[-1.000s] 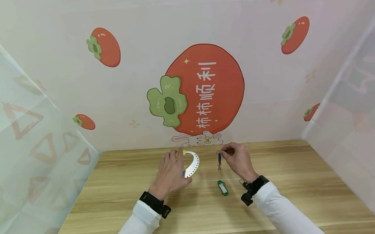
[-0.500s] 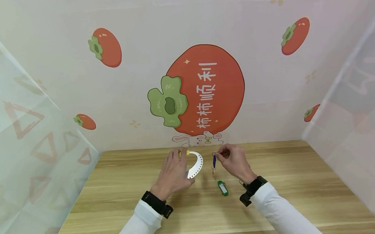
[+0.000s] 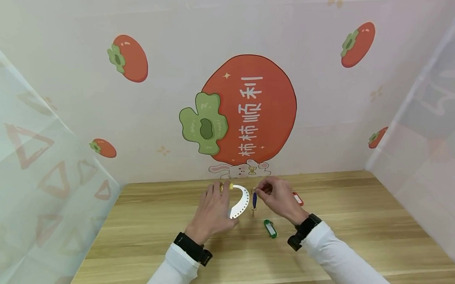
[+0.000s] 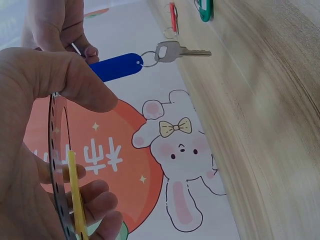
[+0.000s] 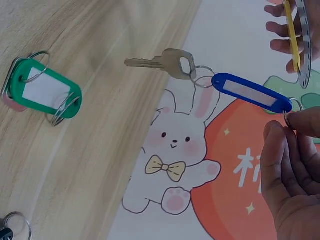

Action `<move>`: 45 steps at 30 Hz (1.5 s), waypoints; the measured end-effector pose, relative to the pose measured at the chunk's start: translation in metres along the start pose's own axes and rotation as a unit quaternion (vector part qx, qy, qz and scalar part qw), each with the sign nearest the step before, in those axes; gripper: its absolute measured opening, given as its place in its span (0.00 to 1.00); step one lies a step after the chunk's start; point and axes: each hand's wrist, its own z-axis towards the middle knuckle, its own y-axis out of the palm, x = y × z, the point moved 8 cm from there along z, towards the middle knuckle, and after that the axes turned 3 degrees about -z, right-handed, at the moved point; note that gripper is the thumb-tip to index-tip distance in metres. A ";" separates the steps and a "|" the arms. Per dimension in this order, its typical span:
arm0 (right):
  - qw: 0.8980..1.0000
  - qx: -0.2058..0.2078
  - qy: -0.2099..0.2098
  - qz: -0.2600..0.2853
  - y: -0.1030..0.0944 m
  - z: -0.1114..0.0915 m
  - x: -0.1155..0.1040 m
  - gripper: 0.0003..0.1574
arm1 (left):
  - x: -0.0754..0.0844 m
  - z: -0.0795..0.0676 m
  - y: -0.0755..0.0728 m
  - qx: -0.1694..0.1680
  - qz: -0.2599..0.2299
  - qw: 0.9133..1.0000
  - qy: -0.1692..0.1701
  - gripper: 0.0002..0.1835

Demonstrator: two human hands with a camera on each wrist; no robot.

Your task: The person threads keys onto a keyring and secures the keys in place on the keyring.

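Observation:
My left hand [image 3: 212, 209] holds a white crescent plate [image 3: 242, 205] with a row of holes and a yellow bar [image 4: 75, 190] at its side. Thumb and fingers lie on either side of it in the left wrist view. Just to the right, my right hand [image 3: 280, 198] pinches a small metal ring on a blue key tag [image 5: 250, 93]. A silver key [image 5: 172, 62] dangles from the tag's other end on a second ring. Tag and key hang above the table, close to the plate but apart from it.
On the wooden table [image 3: 321, 264], a green key tag [image 3: 270, 229] lies in front of my hands. A red key tag [image 3: 298, 199] lies behind my right wrist. A metal ring [image 5: 20, 220] with a dark piece shows at the right wrist view's corner. A printed wall [image 3: 156, 113] stands behind.
My right hand has moved left and slightly down, carrying the blue key tag nearer the plate. My left hand has shifted a little right with the plate. The red tag has come into view.

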 end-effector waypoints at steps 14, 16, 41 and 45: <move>0.999 -0.036 0.020 0.020 0.006 0.001 -0.005 0.05 | 0.004 0.001 0.002 -0.008 0.014 1.000 0.015 0.58; 0.999 -0.041 0.023 0.027 0.007 0.001 -0.005 0.04 | 0.005 0.001 0.002 -0.008 0.013 1.000 0.018 0.57; 0.994 -0.096 0.022 0.040 0.013 -0.001 -0.006 0.03 | 0.009 0.000 0.000 -0.007 0.015 0.999 0.034 0.60; 0.993 -0.105 0.022 0.046 0.014 0.000 -0.006 0.04 | 0.009 0.000 0.000 -0.005 0.014 0.999 0.033 0.60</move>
